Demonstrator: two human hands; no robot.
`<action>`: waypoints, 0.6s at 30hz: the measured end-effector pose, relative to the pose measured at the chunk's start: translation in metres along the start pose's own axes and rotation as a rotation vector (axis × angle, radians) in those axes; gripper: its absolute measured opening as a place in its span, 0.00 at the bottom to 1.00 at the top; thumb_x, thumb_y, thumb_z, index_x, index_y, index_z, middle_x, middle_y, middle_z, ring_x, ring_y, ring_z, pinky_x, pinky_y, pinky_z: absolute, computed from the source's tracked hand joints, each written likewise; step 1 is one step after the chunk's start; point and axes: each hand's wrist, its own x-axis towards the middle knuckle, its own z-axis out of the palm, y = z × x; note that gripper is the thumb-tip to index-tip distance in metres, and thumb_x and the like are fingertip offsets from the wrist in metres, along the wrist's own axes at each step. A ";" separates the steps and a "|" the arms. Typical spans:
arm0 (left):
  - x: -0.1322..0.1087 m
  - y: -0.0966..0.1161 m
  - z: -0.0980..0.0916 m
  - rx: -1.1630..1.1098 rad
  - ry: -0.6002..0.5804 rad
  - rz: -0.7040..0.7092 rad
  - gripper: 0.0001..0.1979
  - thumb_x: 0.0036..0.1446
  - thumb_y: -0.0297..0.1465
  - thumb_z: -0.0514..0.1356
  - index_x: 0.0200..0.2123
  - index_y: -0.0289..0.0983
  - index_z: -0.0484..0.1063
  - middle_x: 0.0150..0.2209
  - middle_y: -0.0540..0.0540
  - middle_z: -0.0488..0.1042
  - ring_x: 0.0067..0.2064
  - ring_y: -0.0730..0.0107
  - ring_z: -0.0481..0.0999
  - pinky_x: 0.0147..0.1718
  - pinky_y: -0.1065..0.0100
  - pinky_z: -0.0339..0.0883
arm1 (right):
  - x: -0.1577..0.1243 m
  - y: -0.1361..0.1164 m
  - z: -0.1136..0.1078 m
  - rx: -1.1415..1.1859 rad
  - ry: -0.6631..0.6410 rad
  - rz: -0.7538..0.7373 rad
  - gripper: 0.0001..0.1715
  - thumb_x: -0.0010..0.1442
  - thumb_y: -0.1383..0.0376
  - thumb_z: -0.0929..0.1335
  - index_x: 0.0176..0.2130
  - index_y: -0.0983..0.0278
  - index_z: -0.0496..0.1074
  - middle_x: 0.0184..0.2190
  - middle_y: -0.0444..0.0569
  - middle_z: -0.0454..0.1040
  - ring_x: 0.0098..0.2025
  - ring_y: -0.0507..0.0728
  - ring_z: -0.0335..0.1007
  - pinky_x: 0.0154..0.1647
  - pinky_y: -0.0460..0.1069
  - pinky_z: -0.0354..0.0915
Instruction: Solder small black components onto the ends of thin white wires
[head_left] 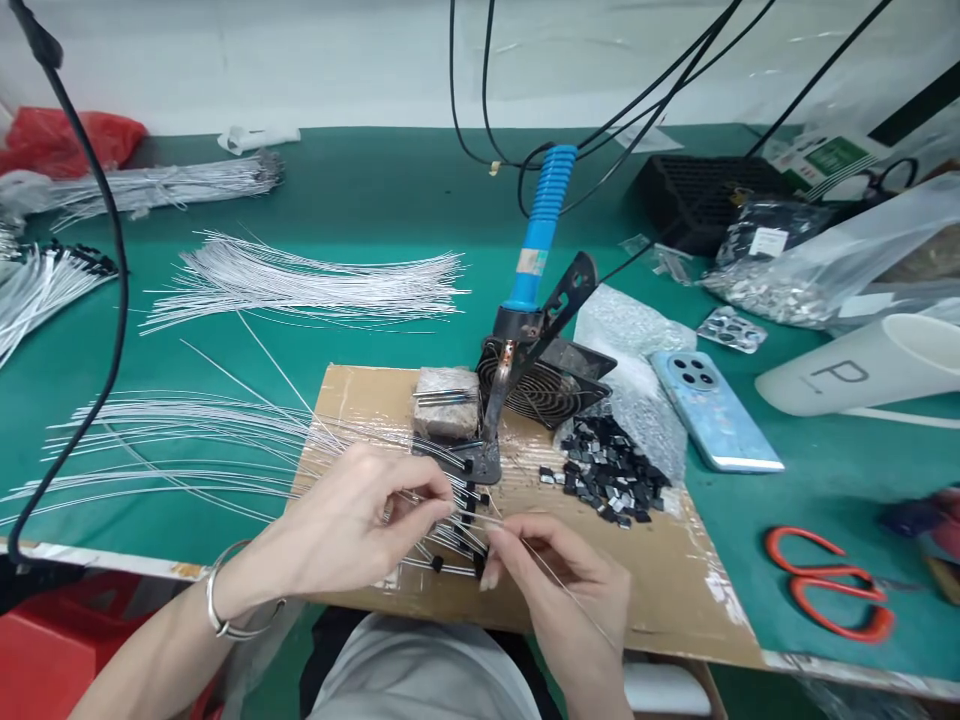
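Left fingers [429, 497], right fingers [504, 545] pinched on wires [225, 440]

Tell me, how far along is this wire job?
Done: some thin silver wires on the brown cardboard sheet already carry small black tips. In hand: the left hand grips those, the right hand pinches a single wire. Left: a pile of loose black pieces and a big fan of bare silver wires, seemingly plenty.

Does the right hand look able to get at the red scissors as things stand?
Probably yes: nothing stands between the right hand and the red scissors on the mat, though its grip pinches a thin wire.
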 end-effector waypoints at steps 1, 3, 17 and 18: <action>0.000 0.000 -0.001 -0.010 -0.026 -0.013 0.11 0.67 0.35 0.56 0.35 0.39 0.76 0.27 0.49 0.78 0.27 0.70 0.72 0.22 0.70 0.56 | 0.001 0.001 -0.001 0.004 -0.012 0.000 0.11 0.58 0.61 0.75 0.26 0.62 0.78 0.18 0.42 0.74 0.21 0.52 0.69 0.25 0.46 0.65; 0.001 -0.001 -0.001 -0.023 -0.057 -0.022 0.12 0.68 0.35 0.56 0.34 0.39 0.76 0.27 0.50 0.77 0.27 0.71 0.70 0.22 0.71 0.56 | 0.002 0.003 -0.003 0.005 -0.029 -0.021 0.10 0.58 0.61 0.75 0.26 0.62 0.78 0.18 0.42 0.74 0.21 0.52 0.69 0.25 0.46 0.64; 0.004 -0.048 -0.042 0.162 0.171 0.030 0.23 0.68 0.37 0.57 0.19 0.37 0.69 0.16 0.55 0.60 0.18 0.75 0.54 0.20 0.69 0.48 | 0.016 0.009 -0.030 0.020 -0.073 -0.267 0.09 0.61 0.71 0.71 0.30 0.61 0.76 0.20 0.42 0.71 0.25 0.53 0.67 0.26 0.47 0.61; 0.004 -0.065 -0.056 0.188 0.282 0.012 0.22 0.66 0.37 0.60 0.18 0.37 0.70 0.15 0.55 0.61 0.18 0.75 0.55 0.20 0.69 0.47 | 0.018 0.012 -0.036 0.021 -0.068 -0.283 0.08 0.61 0.71 0.72 0.30 0.61 0.77 0.20 0.42 0.71 0.24 0.53 0.67 0.26 0.47 0.61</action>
